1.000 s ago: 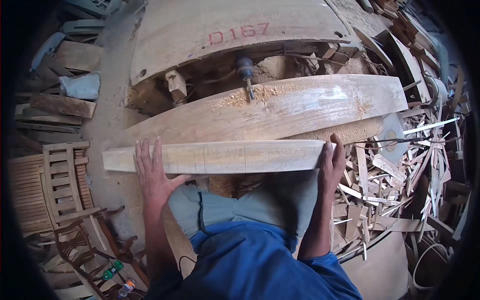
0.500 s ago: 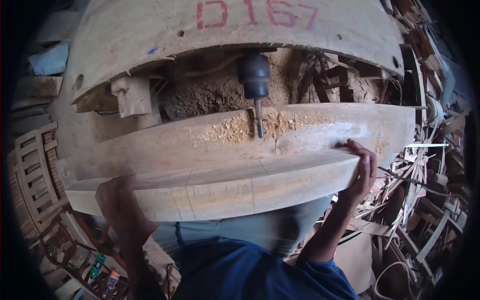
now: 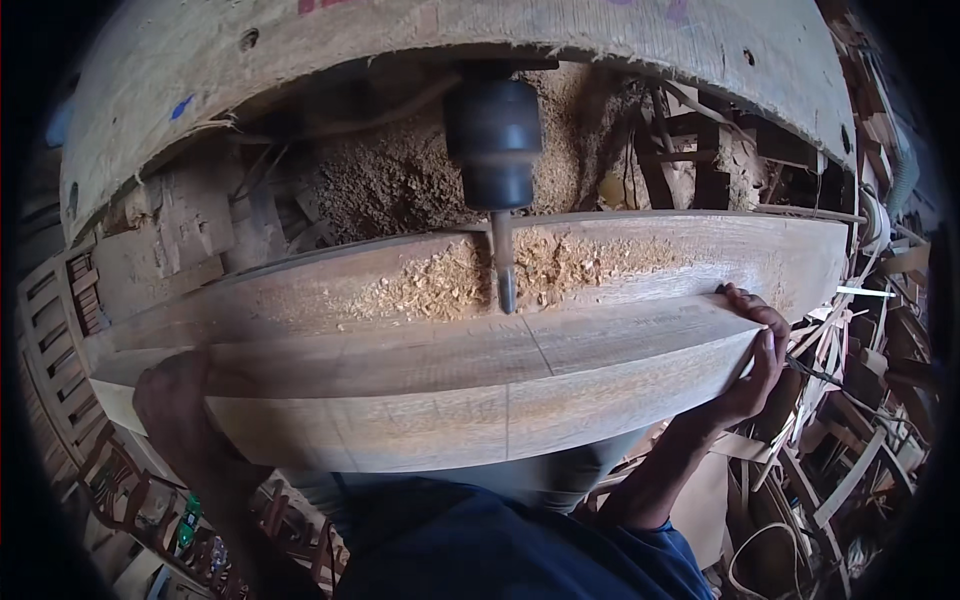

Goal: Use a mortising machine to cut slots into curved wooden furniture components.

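Observation:
A long, thick piece of pale wood [image 3: 420, 420] with dark pencil lines across its faces lies in front of me. My left hand [image 3: 180, 405], blurred, grips it near its left end. My right hand [image 3: 757, 345] wraps round the right end, fingers on the top and thumb on the end face. Just beyond its far edge a drill bit [image 3: 506, 275] points toward the wood, held in a dark chuck [image 3: 494, 140]. Whether the bit touches the wood I cannot tell. The piece rests on a wooden board [image 3: 770, 255] scattered with shavings [image 3: 560, 260].
A wooden panel [image 3: 420, 28] overhangs the chuck. Behind the bit lies a heap of sawdust [image 3: 385, 185]. Piled offcuts [image 3: 850, 450] cover the right side. At the lower left are a dark wooden chair [image 3: 115, 485] and a green bottle [image 3: 188, 520].
My view has come closer to the chuck. The marked wood's far edge is now nearer the bit tip, and more of its top face shows. Both hands keep their grip.

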Demonstrator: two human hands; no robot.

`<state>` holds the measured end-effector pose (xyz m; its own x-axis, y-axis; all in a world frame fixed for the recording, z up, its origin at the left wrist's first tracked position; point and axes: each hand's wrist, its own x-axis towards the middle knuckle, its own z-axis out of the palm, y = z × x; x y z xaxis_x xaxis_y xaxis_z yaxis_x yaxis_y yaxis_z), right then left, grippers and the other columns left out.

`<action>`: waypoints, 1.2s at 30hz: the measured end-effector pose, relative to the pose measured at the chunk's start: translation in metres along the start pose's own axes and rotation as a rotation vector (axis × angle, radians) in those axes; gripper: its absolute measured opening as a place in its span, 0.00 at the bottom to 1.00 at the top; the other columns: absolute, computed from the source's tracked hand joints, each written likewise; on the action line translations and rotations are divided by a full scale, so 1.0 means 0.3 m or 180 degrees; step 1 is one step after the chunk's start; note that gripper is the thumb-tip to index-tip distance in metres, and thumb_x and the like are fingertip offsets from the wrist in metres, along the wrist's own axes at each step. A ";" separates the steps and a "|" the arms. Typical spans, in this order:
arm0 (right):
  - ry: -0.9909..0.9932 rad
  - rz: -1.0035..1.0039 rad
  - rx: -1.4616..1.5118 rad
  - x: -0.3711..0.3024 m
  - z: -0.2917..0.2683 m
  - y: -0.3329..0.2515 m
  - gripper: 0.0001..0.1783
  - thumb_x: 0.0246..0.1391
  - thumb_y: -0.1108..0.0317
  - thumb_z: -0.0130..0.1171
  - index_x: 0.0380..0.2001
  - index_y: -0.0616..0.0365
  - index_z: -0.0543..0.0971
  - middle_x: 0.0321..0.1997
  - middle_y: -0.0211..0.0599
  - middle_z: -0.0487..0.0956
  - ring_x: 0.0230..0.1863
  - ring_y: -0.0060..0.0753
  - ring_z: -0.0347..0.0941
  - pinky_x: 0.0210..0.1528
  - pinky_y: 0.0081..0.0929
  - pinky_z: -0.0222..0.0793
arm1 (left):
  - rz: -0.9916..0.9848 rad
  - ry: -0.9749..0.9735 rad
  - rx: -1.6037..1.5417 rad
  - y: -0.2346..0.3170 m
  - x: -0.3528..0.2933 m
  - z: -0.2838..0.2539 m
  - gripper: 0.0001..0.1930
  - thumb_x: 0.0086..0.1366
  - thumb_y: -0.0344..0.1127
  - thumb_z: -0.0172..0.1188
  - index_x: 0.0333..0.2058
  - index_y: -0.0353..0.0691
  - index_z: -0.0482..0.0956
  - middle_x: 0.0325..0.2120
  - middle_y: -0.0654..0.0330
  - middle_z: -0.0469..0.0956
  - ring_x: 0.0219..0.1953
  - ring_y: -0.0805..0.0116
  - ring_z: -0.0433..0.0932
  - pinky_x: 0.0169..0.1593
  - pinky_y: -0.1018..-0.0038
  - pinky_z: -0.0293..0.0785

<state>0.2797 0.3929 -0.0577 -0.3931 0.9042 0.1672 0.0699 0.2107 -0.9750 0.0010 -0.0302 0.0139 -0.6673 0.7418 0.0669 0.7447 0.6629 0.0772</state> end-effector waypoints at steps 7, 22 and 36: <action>0.0126 0.0014 0.0091 0.015 0.048 0.003 0.23 0.69 0.59 0.45 0.46 0.72 0.77 0.46 0.62 0.82 0.56 0.60 0.82 0.72 0.64 0.72 | 0.0045 0.0110 0.0151 -0.025 0.023 0.014 0.39 0.56 0.55 0.74 0.62 0.37 0.78 0.51 0.48 0.85 0.51 0.43 0.82 0.62 0.49 0.70; 0.0189 0.0017 0.0104 -0.011 0.057 0.010 0.29 0.69 0.53 0.38 0.49 0.69 0.78 0.47 0.61 0.82 0.56 0.60 0.81 0.71 0.66 0.72 | 0.0118 0.0085 0.0243 -0.049 0.040 0.003 0.39 0.57 0.58 0.71 0.61 0.38 0.80 0.48 0.46 0.84 0.53 0.42 0.82 0.63 0.48 0.70; 0.0087 -0.0051 0.0353 -0.004 0.054 0.014 0.31 0.71 0.54 0.35 0.52 0.71 0.78 0.48 0.64 0.82 0.58 0.64 0.80 0.72 0.67 0.72 | 0.0049 0.0097 0.0201 -0.061 0.027 0.012 0.40 0.55 0.60 0.74 0.60 0.39 0.80 0.49 0.46 0.83 0.53 0.41 0.81 0.63 0.46 0.70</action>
<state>0.2656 0.3867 -0.0643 -0.3682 0.9111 0.1852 -0.0386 0.1840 -0.9822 -0.0179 -0.0358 0.0093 -0.6550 0.7493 0.0980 0.7537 0.6571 0.0131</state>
